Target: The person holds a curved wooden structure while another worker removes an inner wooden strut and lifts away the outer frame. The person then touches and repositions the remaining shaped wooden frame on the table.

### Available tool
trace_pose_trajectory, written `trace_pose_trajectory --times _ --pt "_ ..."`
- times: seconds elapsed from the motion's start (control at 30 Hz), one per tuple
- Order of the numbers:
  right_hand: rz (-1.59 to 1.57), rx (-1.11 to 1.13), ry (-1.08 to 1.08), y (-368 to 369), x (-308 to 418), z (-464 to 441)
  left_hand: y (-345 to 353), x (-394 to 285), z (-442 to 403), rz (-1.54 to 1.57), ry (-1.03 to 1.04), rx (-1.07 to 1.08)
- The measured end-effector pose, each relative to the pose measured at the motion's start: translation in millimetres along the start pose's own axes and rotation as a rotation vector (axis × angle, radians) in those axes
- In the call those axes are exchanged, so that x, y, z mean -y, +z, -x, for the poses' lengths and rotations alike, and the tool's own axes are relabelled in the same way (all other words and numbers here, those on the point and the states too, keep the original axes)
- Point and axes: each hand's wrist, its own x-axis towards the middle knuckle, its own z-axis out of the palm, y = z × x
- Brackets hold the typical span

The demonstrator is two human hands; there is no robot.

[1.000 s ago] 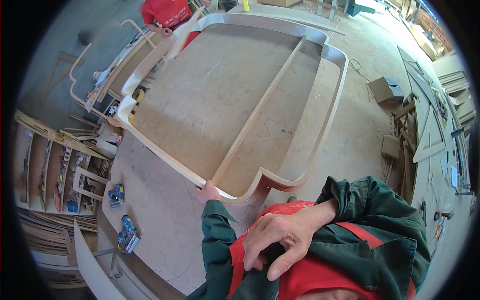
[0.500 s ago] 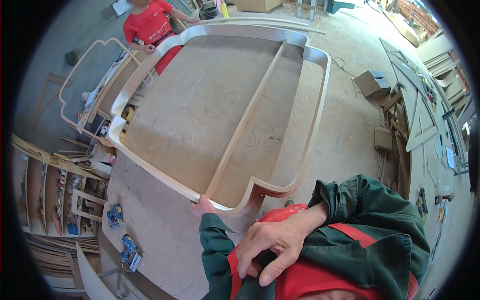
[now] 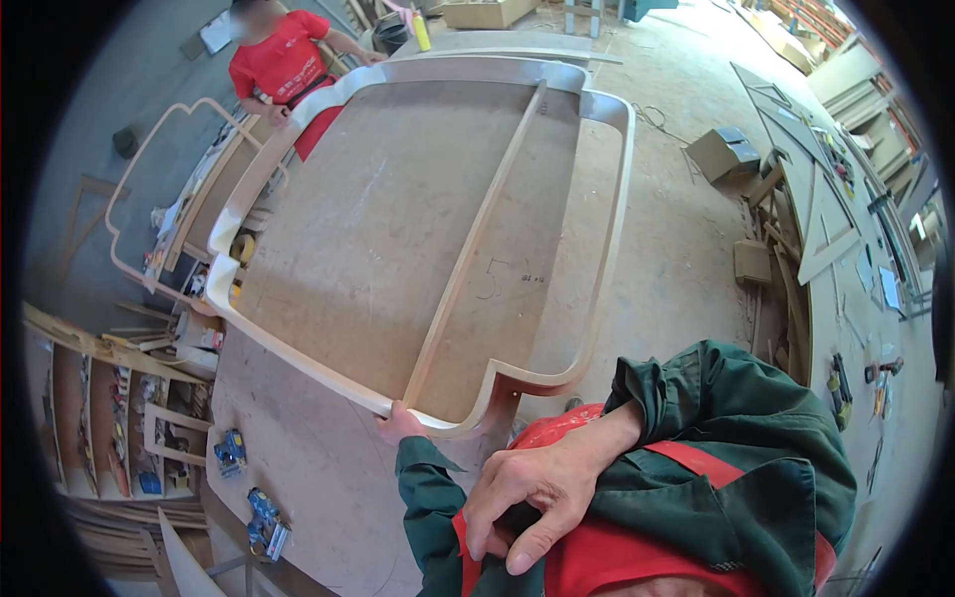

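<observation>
The head view has swung to the right, so the curved wooden frame sits farther left and lower in it. More of the co-worker comes into sight, one arm now stretched toward the frame's far corner. The blurred pale strip that crossed in front of that person a second ago is gone from there.

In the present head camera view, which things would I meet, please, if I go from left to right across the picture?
Open shelf → upper blue tool → lower blue tool → left hand → right hand → small brown box → pale blue sheet.
</observation>
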Motion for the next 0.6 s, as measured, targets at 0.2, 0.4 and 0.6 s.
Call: trace_pose_trajectory --times 0.2,0.4,0.6 --pt "0.003 0.002 -0.034 1.5 -2.2 0.9 1.4 -2.5 2.8 0.038 0.011 0.022" --pt "-0.009 -0.001 -0.022 1.7 -1.0 2.2 0.8 -4.2 5.3 0.062 -0.008 0.012" --pt "-0.002 -0.001 0.002 2.9 -0.9 3.2 0.0 -4.2 4.0 0.04 -0.009 0.025"
